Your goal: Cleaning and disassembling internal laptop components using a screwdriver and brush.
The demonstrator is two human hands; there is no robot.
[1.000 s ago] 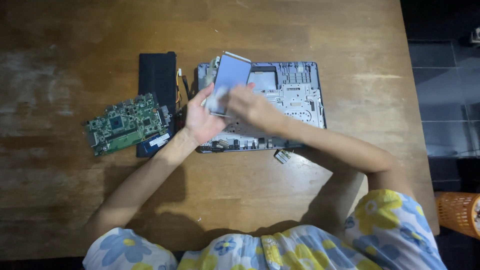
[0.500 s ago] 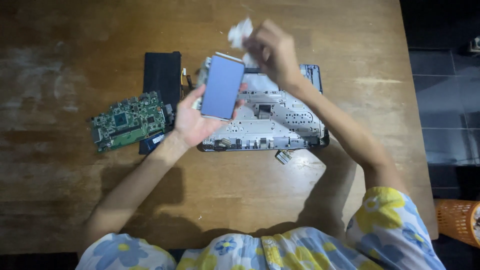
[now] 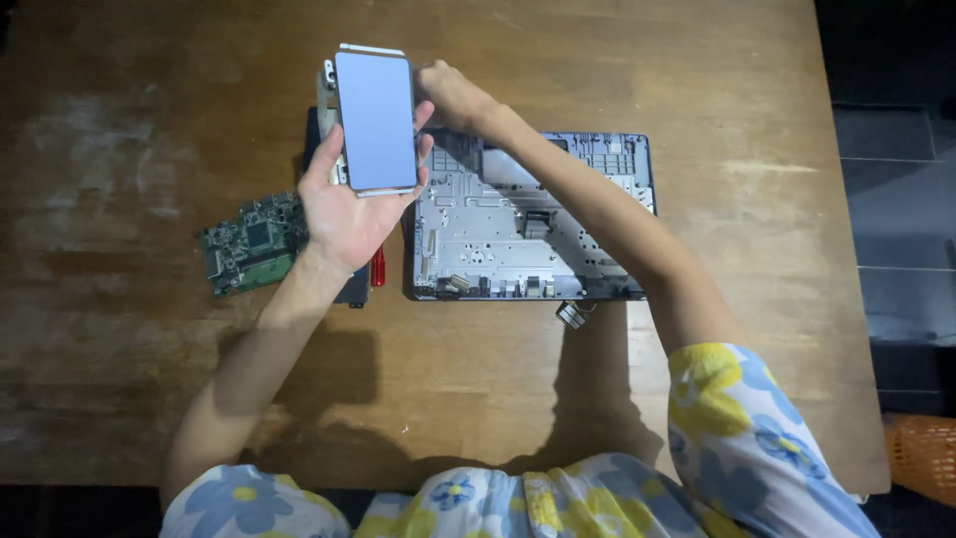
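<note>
Head view: left hand (image 3: 349, 214) grips a flat panel (image 3: 375, 120) upright above the worktop (image 3: 149, 399). Right hand (image 3: 453, 95), closed, touches its top corner beside the chassis (image 3: 498, 239). It seems an inspecting step; the hands must steady the panel.

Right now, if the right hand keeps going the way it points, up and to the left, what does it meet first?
Probably the flat grey panel that the left hand holds up: the right hand is next to its right edge. Depth is unclear, so it could pass beneath, over bare wooden table.
</note>
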